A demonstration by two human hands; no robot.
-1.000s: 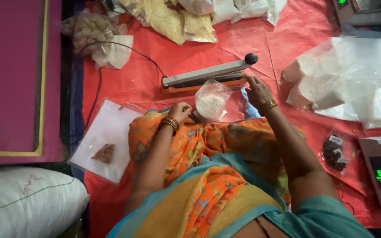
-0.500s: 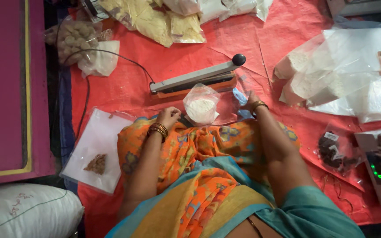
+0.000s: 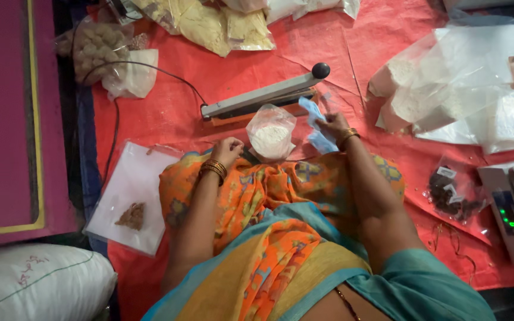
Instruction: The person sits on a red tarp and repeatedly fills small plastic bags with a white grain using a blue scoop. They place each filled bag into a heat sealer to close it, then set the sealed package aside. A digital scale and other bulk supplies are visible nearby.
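Newly lifted blue packet (image 3: 318, 128), right hand (image 3: 332, 126)

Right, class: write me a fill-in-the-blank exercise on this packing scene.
1. The clear plastic bag in front of the person holds ____ powder.
2. The right hand holds a light ____ paper slip.
3. The grey bar-shaped heat sealer ends in a round ____ knob.
Missing words: white; blue; black
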